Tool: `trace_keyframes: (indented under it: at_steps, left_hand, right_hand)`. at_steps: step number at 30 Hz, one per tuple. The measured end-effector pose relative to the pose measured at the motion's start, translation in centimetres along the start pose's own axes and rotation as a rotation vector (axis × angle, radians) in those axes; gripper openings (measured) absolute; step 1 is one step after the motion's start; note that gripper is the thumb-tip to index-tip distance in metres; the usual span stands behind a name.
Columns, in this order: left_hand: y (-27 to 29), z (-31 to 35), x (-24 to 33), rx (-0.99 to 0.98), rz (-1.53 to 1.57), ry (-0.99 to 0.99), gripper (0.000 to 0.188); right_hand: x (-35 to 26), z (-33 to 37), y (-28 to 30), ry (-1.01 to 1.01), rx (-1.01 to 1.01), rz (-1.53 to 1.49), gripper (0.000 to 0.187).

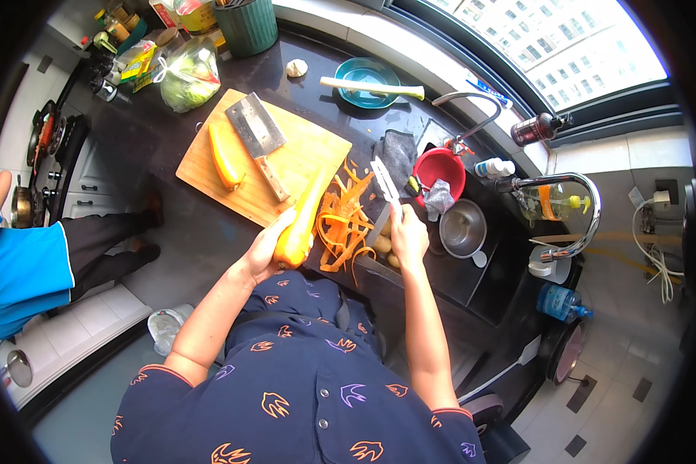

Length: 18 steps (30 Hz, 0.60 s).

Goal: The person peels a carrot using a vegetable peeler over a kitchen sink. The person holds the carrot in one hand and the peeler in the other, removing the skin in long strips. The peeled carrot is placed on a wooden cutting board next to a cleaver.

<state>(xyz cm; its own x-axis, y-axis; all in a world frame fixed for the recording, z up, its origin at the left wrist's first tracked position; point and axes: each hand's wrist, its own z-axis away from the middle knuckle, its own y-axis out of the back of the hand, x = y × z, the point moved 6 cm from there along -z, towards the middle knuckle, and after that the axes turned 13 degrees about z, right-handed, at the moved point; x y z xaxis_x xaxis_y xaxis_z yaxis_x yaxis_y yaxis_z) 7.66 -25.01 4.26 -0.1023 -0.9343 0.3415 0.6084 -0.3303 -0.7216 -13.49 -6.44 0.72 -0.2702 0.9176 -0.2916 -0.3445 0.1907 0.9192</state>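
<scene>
My left hand [264, 251] is closed around the thick end of a large peeled carrot [308, 213], whose thin end points away over the edge of the wooden cutting board [313, 143]. In my right hand [410, 236] is a peeler [384, 181], held by its handle with the blade end up, apart from the carrot. A heap of orange peelings [342, 224] lies between the hands, beside the board. On the board rest a cleaver [257, 127] with a wooden handle and another peeled carrot [223, 156].
At the right, the sink area holds a red bowl [450, 166], a metal bowl [463, 228] and potatoes [383, 245]. Behind stand a teal plate [371, 71] with a long pale stalk across it, garlic [296, 68] and bagged greens [191, 75]. Another person [31, 263] stands at left.
</scene>
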Motion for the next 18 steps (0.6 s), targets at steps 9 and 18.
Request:
trace_keyframes:
  at_steps: [9, 18]
  left_hand:
    - [-1.2, -1.4, -0.1, 0.042, -0.042, -0.097, 0.051]
    - [-2.3, -0.3, -0.2, -0.212, -0.148, -0.02, 0.059]
  right_hand:
    - [-10.4, 9.0, 0.3, 0.338, -0.208, -0.767, 0.059]
    - [-3.1, 2.1, -1.8, 0.081, 0.154, -0.37, 0.026]
